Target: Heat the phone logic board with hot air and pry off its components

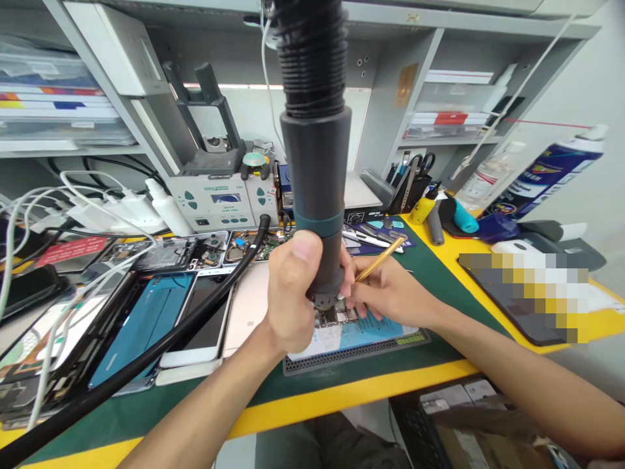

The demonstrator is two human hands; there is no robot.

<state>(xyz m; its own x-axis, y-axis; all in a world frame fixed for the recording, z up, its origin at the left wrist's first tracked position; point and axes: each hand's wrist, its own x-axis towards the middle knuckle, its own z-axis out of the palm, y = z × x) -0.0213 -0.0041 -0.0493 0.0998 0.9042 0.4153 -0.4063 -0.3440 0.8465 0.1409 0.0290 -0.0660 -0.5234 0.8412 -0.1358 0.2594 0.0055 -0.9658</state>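
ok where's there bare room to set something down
Bare green mat shows beyond the right forearm, inside the yellow border, plus a narrow strip below the perforated grey pad. Crowded at left: blue phone, white-framed phone, black hose.

The yellow bench [342, 398] carries a green mat [456, 283]; rightward, a dark phone [512, 316].

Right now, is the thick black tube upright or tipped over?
Upright: the black tube rises nearly straight from the left hand, its lower end facing down toward the circuit board.
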